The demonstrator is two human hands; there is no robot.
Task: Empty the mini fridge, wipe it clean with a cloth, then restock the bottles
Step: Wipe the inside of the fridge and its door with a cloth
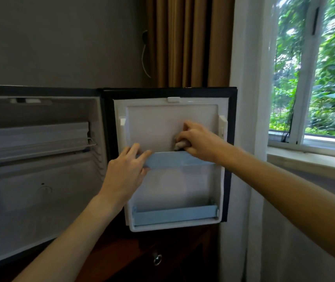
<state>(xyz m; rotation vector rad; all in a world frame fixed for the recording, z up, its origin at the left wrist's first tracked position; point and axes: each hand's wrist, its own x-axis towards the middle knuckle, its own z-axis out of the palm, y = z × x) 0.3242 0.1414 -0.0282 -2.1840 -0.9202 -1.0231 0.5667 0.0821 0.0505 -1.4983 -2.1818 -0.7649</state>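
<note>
The mini fridge stands open to the left of my hands, its white inside bare but for a wire shelf. Its door is swung wide before me; my left hand grips the upper blue door rail. My right hand holds a crumpled pale cloth against the white liner just above that rail.

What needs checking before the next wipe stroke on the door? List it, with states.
1. Door swung fully open: ok.
2. Cloth gripped in right hand: ok.
3. Left hand steadying the upper shelf: ok.
4. Upper shelf empty of bottles: ok.
5. Lower shelf empty: ok.
6. Door panel already clean: cannot tell.
</note>
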